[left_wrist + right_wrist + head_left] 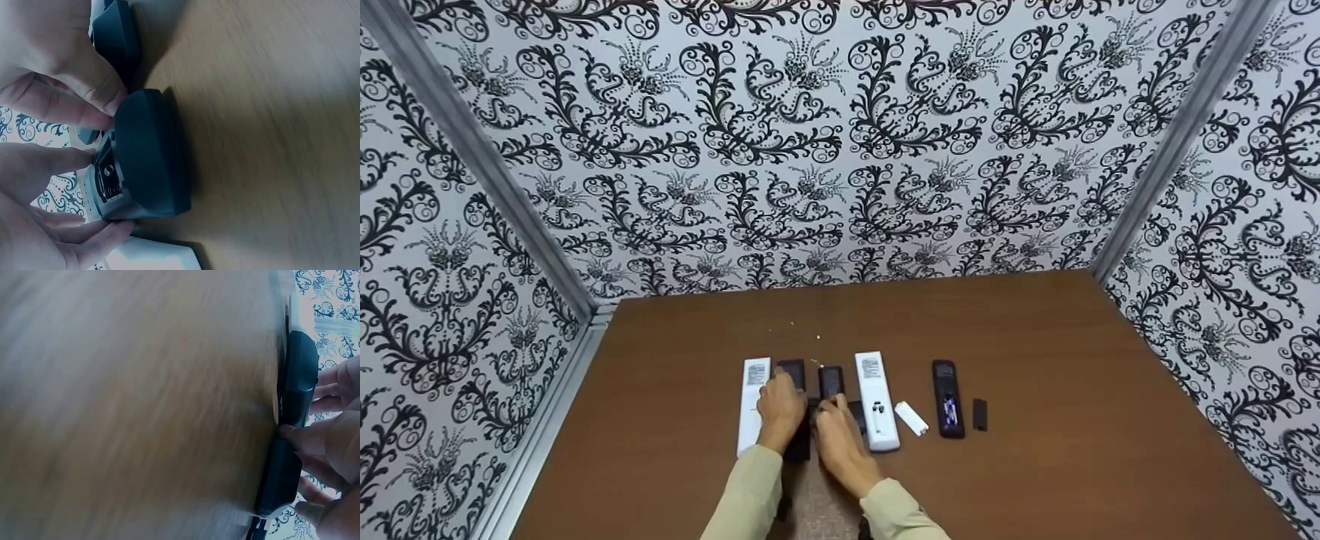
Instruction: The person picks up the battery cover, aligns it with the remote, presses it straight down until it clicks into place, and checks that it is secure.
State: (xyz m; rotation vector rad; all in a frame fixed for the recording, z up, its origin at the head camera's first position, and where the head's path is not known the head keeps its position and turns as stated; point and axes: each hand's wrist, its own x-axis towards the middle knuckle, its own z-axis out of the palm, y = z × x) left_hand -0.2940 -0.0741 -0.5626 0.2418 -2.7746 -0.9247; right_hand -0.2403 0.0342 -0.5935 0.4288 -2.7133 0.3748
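Observation:
My left hand (pixel 781 409) holds a black remote control (pixel 792 369) that lies back up on the table, its fingers along the sides. In the left wrist view the black remote's battery compartment (pixel 109 171) is uncovered, with a metal spring inside. My right hand (pixel 844 442) is bent over a second black remote (pixel 831 379). Its thumb and a finger come together at the first remote's edge in the left wrist view; I cannot tell whether they pinch anything. In the right wrist view the right hand's fingers (pixel 315 439) lie along the two black remotes.
A white remote (pixel 751 420) lies left of the hands. Another white remote (pixel 877 397), its compartment uncovered, lies to the right beside a white battery cover (pixel 912 418). Farther right are an uncovered black remote (pixel 949 397) and a black cover (pixel 980 414). Patterned walls enclose the brown table (pixel 1035 330).

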